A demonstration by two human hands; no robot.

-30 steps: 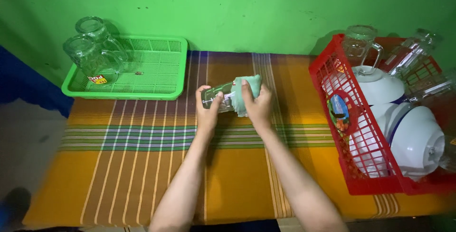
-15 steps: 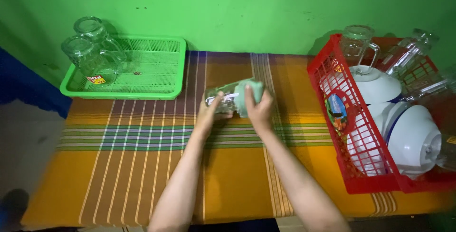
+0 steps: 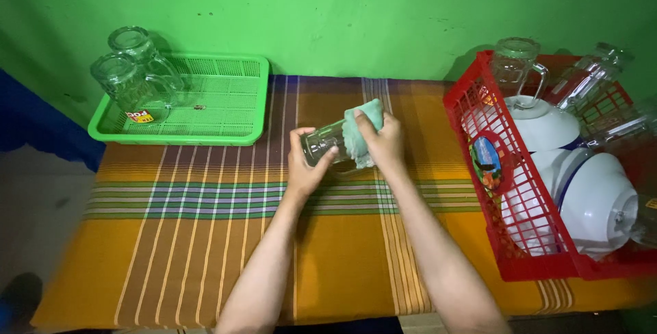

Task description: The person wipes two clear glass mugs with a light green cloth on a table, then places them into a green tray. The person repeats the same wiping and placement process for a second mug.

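In the upper left of the frame a green plastic tray [image 3: 226, 101] sits on the striped tablecloth [image 3: 205, 238], close against the green wall [image 3: 342, 12]. Two clear glass mugs [image 3: 137, 74] stand side by side in the tray's left corner, touching or nearly touching each other. The rest of the tray's mesh floor shows bare.

Near the middle of the frame, a little above centre, the left hand [image 3: 304, 166] is closed around the base end of a clear glass [image 3: 325, 146], fingers wrapped over it and thumb on the near side. The glass lies roughly on its side, held just above the cloth, its mouth pointing right. The right hand [image 3: 383, 144] is curled tight on a pale green rag [image 3: 359, 132], pressing it against the mouth end of the glass; whether the rag goes inside the glass or only covers the rim is hard to make out from this view. Both forearms run down to the bottom edge of the frame.

At the right side a red plastic basket [image 3: 479, 122] rests on the table, its far end against the wall. Inside it white bowls [image 3: 588, 190] lean on edge, and a white plate [image 3: 544, 122] lies further back. A glass mug with a handle [image 3: 517, 67] stands at the basket's upper left corner, and another glass mug [image 3: 592, 74] lies tilted at the upper right.
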